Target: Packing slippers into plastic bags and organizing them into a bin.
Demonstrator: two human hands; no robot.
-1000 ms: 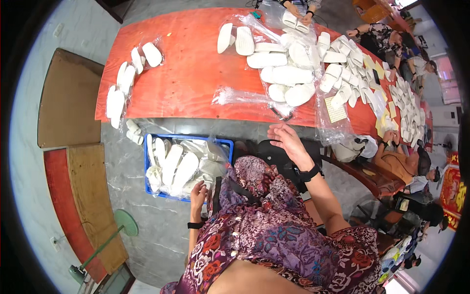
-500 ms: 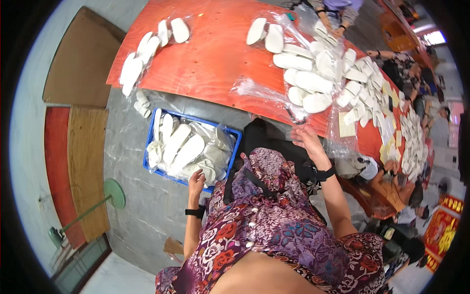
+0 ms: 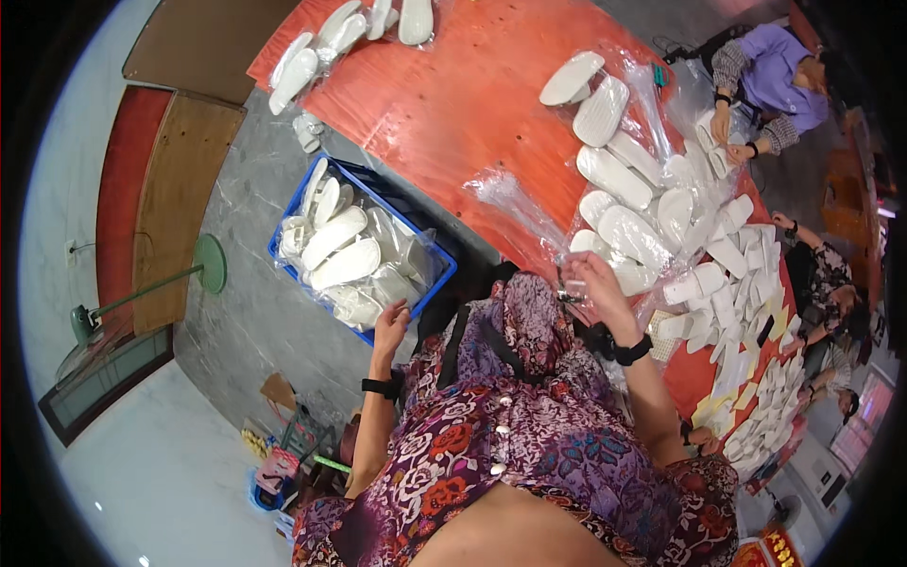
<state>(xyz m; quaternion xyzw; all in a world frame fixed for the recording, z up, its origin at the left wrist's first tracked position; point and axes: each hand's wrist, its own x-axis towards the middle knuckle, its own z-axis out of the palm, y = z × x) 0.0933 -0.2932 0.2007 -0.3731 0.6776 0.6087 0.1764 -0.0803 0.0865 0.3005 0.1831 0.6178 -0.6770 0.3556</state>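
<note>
The left hand (image 3: 390, 319) hangs low on the left with its fingers loosely curled, holding nothing, its fingertips at the near rim of the blue crate (image 3: 444, 279) that stands on the grey floor (image 3: 246, 321). Inside the crate lie white insoles (image 3: 345, 265) in clear wrapping, most with their long axes running from near left to far right, tips toward the table.

The right hand (image 3: 593, 282) is raised at the near edge of the orange table (image 3: 453, 104), fingers pinched narrowly on the clear plastic bag (image 3: 567, 248) whose loose film trails away to the far left across the table. Whether a small item sits between the fingers cannot be told. Just beyond the hand lies a white insole (image 3: 631, 236), flat, its long axis slanting from far left to near right. More insoles spread in a heap to the right and far along the table.

At the far right a person in a purple shirt (image 3: 777, 76) handles insoles with both hands.
</note>
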